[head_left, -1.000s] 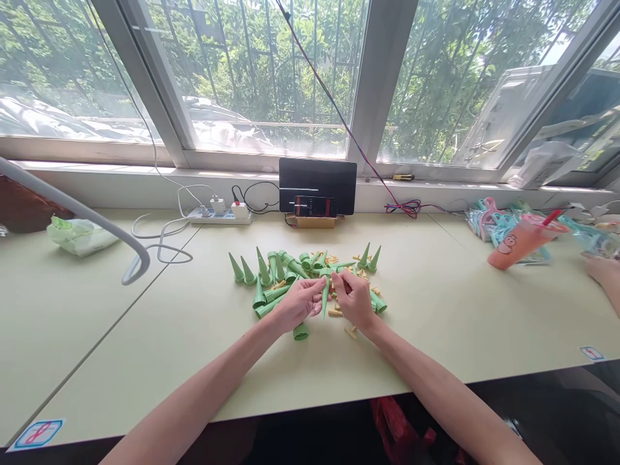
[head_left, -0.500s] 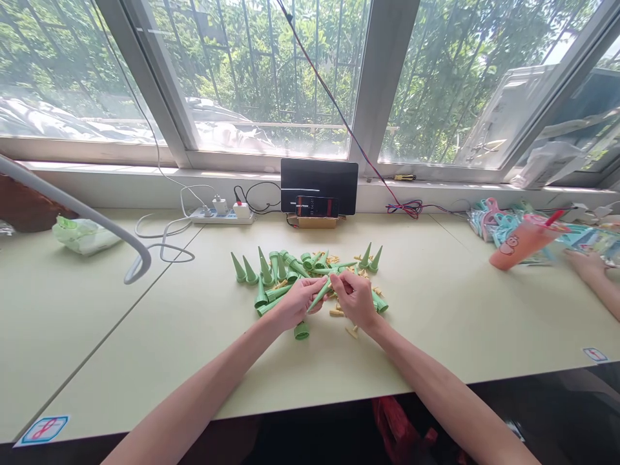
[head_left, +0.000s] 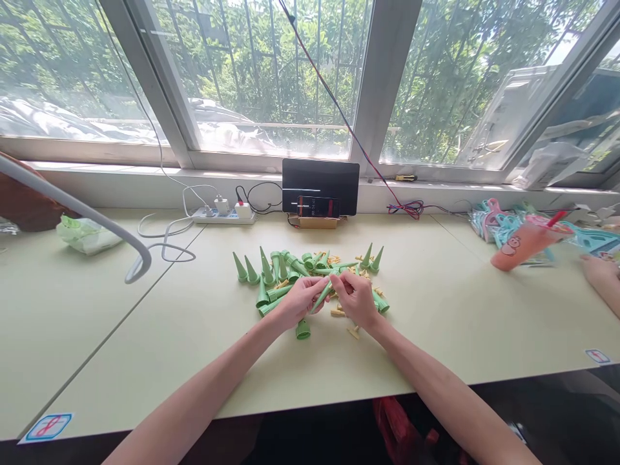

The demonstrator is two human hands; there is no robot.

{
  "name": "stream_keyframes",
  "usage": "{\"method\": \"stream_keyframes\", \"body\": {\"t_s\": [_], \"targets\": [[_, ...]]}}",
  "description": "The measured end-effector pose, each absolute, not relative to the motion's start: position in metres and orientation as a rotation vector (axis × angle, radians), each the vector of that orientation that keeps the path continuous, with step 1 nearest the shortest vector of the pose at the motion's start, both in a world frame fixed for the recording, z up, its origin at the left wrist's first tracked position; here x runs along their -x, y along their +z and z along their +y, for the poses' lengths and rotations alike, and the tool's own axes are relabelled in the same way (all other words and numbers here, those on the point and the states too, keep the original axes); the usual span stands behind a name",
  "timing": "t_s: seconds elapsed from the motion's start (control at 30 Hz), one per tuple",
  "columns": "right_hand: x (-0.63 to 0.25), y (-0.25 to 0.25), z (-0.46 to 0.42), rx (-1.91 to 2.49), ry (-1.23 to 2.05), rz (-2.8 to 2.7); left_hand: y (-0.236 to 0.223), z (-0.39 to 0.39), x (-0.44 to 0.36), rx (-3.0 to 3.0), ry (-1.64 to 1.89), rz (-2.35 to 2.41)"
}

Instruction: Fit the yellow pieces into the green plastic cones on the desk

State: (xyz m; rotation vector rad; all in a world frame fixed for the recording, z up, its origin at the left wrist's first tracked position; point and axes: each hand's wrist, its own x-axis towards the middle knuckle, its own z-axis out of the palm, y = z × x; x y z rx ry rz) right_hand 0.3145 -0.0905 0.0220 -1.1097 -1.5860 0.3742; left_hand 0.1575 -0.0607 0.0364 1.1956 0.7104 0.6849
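Observation:
A green plastic cone spike is pinched in my left hand, its point slanting down toward me. At its wide end my right hand is closed, fingers curled against the spike; what they grip is hidden. Around both hands lies a pile of similar green cones, some on their sides. Several stand upright at the left, and two upright cones are at the right. Small yellow T-shaped pieces are scattered among them and beside my right hand. One green cone lies nearest me, open end forward.
Behind the pile, a phone leans on a dark tablet. A power strip and a grey curved tube are at left. At right are an orange drink cup, bagged items and another person's hand.
My hands stay almost in place, with the spike tilted slightly differently between them. The other person's hand at the far right has drawn back to the right. The view has shifted slightly.

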Motion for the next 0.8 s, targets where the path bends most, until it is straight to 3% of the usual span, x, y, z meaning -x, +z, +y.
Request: {"method": "stream_keyframes", "body": {"t_s": [0.37, 0.8], "targets": [[-0.316, 0.019, -0.087, 1.129, 0.421, -1.559, 0.041, -0.066, -0.162, -1.319, 0.997, 0.851], [-0.32, 0.023, -0.087, 1.069, 0.376, -1.58, 0.044, -0.072, -0.158, -1.53, 0.95, 0.837]]}}
